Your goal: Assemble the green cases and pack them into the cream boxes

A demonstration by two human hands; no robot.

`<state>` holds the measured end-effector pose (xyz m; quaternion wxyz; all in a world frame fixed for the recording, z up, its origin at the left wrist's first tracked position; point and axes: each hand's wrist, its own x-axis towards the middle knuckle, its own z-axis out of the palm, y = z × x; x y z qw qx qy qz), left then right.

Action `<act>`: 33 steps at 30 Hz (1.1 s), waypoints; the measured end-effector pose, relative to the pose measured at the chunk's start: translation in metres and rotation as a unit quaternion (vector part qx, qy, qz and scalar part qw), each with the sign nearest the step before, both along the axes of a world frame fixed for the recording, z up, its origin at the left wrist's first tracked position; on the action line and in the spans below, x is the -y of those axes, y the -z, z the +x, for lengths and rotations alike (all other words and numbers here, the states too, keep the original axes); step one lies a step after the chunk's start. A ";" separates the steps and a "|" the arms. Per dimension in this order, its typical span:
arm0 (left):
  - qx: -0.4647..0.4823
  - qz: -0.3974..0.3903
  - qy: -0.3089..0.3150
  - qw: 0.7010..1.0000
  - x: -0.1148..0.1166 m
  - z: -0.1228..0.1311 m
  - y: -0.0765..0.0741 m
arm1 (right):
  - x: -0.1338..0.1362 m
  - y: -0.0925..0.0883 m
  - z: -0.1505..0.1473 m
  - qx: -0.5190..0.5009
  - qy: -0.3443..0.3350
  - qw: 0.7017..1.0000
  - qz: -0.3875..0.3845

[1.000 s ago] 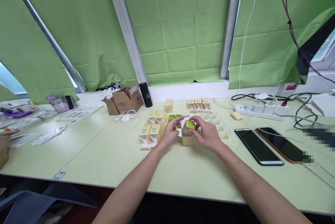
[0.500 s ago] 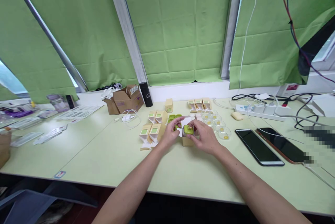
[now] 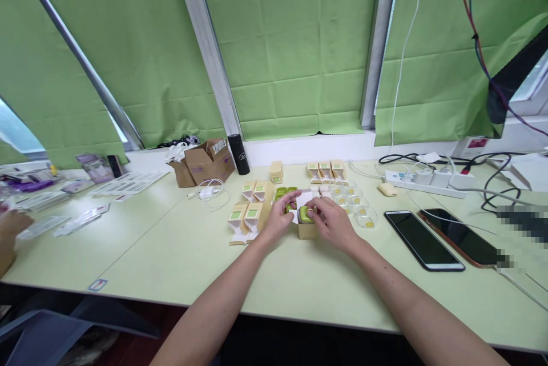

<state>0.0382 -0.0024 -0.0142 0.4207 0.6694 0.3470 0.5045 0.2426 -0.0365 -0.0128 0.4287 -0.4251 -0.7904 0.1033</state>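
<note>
Green and glossy in the head view, the case [image 3: 306, 214] sits at the mouth of a small tan box [image 3: 307, 232] on the pale table [image 3: 171, 257]; how deep it goes cannot be told. The right hand [image 3: 336, 222] has it pinched, thumb and fingers closed on its top and right side. The left hand [image 3: 279, 216] is curved beside the box's white flap [image 3: 305, 199], thumb and fingers spread; whether it grips the flap cannot be told. The two hands are apart, with the case and flap between them.

Just beyond the left hand lie more green cases [image 3: 286, 190]. To its left stand four opened boxes [image 3: 245, 215], with windows in their faces. Right of the right hand is a cluster of clear cups [image 3: 355, 201] with yellow centres. Farther back stand a single box [image 3: 276, 172] and a row of three boxes [image 3: 325, 171].

Two phones [image 3: 423, 240] lie side by side on the right, near a power strip [image 3: 428, 181]. A carton [image 3: 209, 165] stands beside a black bottle [image 3: 238, 155] near the wall. Another person's hand [image 3: 11, 226], blurred, shows at the left edge.
</note>
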 end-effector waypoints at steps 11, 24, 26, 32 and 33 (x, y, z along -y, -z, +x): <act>-0.006 -0.002 -0.001 1.000 0.000 0.000 0.000 | -0.003 0.004 -0.007 -0.068 -0.024 0.997 -0.001; -0.004 -0.008 -0.006 1.000 0.001 0.002 0.000 | -0.012 0.010 -0.010 -0.130 -0.005 0.988 -0.079; -0.004 -0.009 -0.007 1.000 0.000 0.002 0.001 | -0.013 0.011 -0.009 -0.133 -0.004 0.987 -0.088; -0.006 -0.008 -0.007 1.000 0.000 0.002 0.001 | -0.014 0.011 -0.009 -0.137 -0.012 0.987 -0.088; -0.005 -0.008 -0.006 1.000 0.000 0.002 0.001 | -0.014 0.011 -0.009 -0.138 -0.013 0.986 -0.087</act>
